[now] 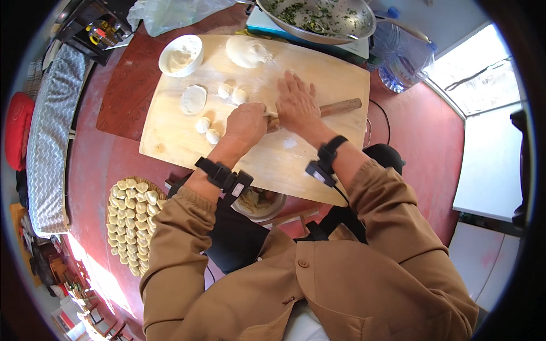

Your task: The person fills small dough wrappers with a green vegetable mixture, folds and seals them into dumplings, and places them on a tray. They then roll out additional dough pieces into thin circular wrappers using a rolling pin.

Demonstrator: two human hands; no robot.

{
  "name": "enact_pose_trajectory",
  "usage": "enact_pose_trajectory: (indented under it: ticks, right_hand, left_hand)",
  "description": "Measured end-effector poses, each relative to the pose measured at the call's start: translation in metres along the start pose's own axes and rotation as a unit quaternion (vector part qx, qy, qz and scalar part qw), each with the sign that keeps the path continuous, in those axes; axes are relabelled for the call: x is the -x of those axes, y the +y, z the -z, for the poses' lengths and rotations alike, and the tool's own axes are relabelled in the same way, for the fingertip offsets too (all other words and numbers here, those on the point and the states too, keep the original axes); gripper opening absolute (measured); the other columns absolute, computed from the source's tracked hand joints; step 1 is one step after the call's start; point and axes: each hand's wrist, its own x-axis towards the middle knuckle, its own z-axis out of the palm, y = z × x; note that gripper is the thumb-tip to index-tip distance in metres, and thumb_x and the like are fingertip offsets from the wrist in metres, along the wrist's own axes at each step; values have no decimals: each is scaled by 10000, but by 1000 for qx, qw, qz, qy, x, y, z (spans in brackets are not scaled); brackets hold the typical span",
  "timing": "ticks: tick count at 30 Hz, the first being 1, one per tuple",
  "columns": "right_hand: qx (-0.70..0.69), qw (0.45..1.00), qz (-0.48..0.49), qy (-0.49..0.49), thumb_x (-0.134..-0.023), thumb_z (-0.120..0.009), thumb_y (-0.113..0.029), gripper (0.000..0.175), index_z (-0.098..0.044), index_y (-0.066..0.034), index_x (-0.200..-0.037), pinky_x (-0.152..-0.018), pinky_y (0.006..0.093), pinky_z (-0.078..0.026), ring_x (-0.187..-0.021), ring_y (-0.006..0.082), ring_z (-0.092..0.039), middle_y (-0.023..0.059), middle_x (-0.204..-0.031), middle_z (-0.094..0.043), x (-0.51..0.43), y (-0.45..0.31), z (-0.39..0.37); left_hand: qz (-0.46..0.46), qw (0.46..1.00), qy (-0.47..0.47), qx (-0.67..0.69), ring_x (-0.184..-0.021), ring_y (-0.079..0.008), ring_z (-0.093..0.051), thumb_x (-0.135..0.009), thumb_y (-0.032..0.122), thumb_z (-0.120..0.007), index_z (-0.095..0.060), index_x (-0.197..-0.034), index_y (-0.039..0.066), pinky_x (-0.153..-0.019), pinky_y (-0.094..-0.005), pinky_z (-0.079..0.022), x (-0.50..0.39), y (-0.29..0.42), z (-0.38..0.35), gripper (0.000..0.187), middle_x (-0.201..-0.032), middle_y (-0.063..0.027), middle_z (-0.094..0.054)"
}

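A wooden rolling pin lies aslant on the floured wooden board. My right hand presses on the pin with its palm, fingers stretched forward. At the pin's left end, my left hand is curled, and a sliver of pale dough shows at its fingertips. Most of that dough is hidden by the hands. Left of my hands are a flat round dough wrapper and several small dough balls. A larger lump of dough rests at the board's far side, beside a white bowl holding flour.
Beyond the board, a steel pan holds chopped greens. Large plastic bottles stand at the far right. A woven tray of shaped dumplings sits lower left. Under the near board edge is a bowl of food scraps. A plastic bag lies far left.
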Motion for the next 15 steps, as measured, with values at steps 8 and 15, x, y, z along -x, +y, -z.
enact_pose_trajectory:
  ticks: [8,15]
  right_hand:
    - [-114,987,109,-25,-839,-661,-243,414,-601,-108,-1225,-1018,475,-345,-1257,319,-474,144,-1328,-525,78,9,36]
    - [-175,976,123,-31,-735,-741,-86,383,-662,-152,-1103,-990,434,-358,-1120,263,-539,46,-1072,-575,93,15,48]
  left_hand:
    - [125,838,11,531,-894,-140,-679,-926,48,-514,-694,-1081,-15,-713,-254,-522,25,-28,-9,245,-955,-116,-706]
    - [286,819,339,365,-1179,-293,-585,-901,155,-659,-420,-1367,-127,-1008,-374,-462,73,-109,62,595,-1318,-280,-549]
